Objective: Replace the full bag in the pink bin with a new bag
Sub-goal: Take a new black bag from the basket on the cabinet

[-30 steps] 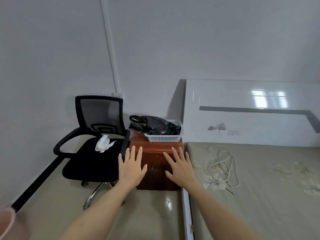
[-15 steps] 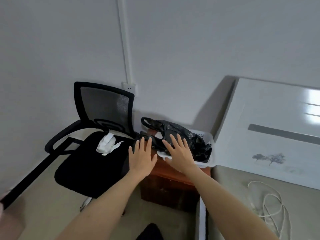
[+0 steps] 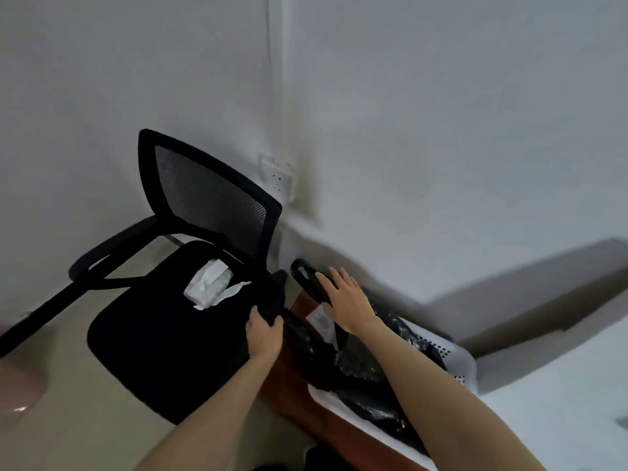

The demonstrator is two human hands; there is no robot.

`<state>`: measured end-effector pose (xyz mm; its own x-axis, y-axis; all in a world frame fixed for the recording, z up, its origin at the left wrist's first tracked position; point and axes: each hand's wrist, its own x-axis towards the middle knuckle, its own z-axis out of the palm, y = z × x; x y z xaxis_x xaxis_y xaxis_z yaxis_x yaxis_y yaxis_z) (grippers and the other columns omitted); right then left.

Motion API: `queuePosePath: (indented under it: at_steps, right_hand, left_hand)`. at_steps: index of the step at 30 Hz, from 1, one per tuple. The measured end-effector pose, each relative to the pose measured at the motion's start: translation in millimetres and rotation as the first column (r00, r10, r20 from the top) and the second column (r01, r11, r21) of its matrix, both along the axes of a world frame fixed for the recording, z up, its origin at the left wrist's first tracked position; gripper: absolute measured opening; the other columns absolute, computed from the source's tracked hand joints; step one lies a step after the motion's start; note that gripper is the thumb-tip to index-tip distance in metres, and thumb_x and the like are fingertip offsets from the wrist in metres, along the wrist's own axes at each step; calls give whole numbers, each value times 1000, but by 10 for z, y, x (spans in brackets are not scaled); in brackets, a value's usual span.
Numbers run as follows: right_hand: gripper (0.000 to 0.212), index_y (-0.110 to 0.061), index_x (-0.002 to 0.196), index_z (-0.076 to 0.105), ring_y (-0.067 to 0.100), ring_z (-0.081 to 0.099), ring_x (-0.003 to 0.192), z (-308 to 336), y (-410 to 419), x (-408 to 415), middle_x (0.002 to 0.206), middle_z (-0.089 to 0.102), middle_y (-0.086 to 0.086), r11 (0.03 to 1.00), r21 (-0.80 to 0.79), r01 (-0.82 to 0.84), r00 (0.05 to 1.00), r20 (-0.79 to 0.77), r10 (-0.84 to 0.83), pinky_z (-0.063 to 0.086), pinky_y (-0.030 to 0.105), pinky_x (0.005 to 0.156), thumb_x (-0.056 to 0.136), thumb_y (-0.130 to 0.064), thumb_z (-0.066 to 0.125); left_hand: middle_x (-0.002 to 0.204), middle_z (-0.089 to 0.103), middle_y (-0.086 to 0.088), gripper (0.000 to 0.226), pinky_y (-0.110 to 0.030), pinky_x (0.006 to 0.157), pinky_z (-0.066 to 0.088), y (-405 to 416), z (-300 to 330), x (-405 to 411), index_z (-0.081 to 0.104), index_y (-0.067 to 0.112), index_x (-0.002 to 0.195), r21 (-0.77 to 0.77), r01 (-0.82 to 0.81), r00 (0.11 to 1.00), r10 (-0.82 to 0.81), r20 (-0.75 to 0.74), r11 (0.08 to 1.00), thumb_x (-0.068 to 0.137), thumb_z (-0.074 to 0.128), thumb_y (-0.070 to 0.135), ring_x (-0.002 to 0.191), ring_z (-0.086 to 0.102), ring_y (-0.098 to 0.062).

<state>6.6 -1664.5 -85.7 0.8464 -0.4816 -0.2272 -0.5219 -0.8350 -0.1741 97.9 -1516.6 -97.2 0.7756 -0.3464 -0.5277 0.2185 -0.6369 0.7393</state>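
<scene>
A heap of black plastic bags (image 3: 360, 362) fills a white basket (image 3: 458, 362) on a brown bedside cabinet (image 3: 289, 385). My left hand (image 3: 265, 334) is curled around the left edge of a black bag, right beside the chair's armrest. My right hand (image 3: 350, 300) lies flat with fingers spread on a bag's handle loop (image 3: 306, 277) at the far end of the heap. The pink bin (image 3: 17, 379) shows only as a blurred rim at the left edge; its bag is out of view.
A black mesh office chair (image 3: 163, 334) stands left of the cabinet with a crumpled white tissue pack (image 3: 209, 287) on its seat. A wall socket (image 3: 278, 178) is behind it. A white headboard (image 3: 560, 385) lies to the right.
The view has swung down and closer to the basket. Both hands have reached forward onto the black bags; the left one has closed on a bag's edge.
</scene>
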Motion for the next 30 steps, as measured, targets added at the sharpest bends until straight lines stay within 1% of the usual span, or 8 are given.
queuePosePath:
  at_steps: [4, 7, 11, 15, 20, 24, 27, 30]
  right_hand:
    - [80, -17, 146, -6, 39, 9, 141, -159, -296, 390, 154, 10, 17, 995, 80, 54, 988, -148, -42, 14, 53, 113, 91, -34, 49]
    - [83, -11, 146, 1, 39, 46, 120, -256, -340, 511, 136, 45, 22, 961, 247, 122, 968, -245, -59, 38, 54, 99, 87, -34, 55]
    - [28, 2, 103, 58, 33, 59, 100, -153, -390, 559, 107, 64, 20, 934, 327, -144, 961, -178, 210, 41, 33, 71, 87, -21, 52]
    - [22, -11, 63, 48, 22, 53, 69, 165, -509, 628, 67, 51, 6, 874, 442, -204, 968, -44, 249, 29, 29, 59, 83, -15, 58]
    - [32, -4, 96, 64, 22, 61, 85, 706, -497, 776, 90, 66, 12, 624, 779, -65, 998, 40, 54, 45, 35, 82, 72, -24, 60]
    - [13, -10, 91, 64, 10, 65, 78, 1203, -177, 1037, 84, 69, -2, 437, 885, -159, 987, 134, 89, 47, 27, 81, 80, -10, 58]
    - [12, -14, 75, 57, -1, 60, 65, 1589, 309, 1287, 70, 63, -9, 472, 829, -299, 952, 227, 204, 44, 15, 67, 83, -5, 60]
    - [11, -13, 80, 57, 12, 62, 77, 1889, 917, 1599, 83, 63, 4, 463, 780, -421, 900, 296, 319, 46, 23, 73, 82, -4, 62]
  left_hand:
    - [140, 41, -11, 63, -42, 97, 43, -152, -183, 153, 22, 13, 141, -85, -199, 906, 150, -395, 976, 88, 56, 23, 121, 46, -31]
    - [126, 55, -12, 51, -33, 80, 47, -222, -180, 89, 39, 13, 131, -140, -194, 866, 103, -489, 971, 85, 61, 17, 97, 57, -22]
    - [95, 63, -10, 18, -26, 65, 46, -304, -81, 2, 58, 11, 101, -175, -149, 927, 76, -368, 973, 84, 62, 15, 81, 60, -19]
    - [64, 52, -2, 11, -23, 51, 38, -332, 143, 72, 57, 17, 74, -215, -162, 967, 112, -228, 963, 84, 62, 13, 59, 49, -14]
    - [63, 50, 0, 25, -23, 62, 39, -171, 632, 234, 51, 16, 62, -366, -146, 987, 161, 10, 919, 84, 59, 7, 67, 50, -16]
    - [67, 57, -2, 20, -23, 65, 44, 302, 1048, 413, 53, 15, 65, -513, -225, 951, 302, 70, 829, 84, 60, 11, 65, 55, -12]
    - [66, 60, 0, 20, -28, 68, 46, 780, 1323, 548, 52, 20, 67, -561, -252, 919, 377, 116, 788, 83, 62, 12, 66, 59, -14]
    - [51, 61, 9, 21, -23, 56, 48, 1342, 1614, 670, 48, 20, 75, -624, -311, 839, 516, 175, 717, 84, 60, 6, 49, 56, -3]
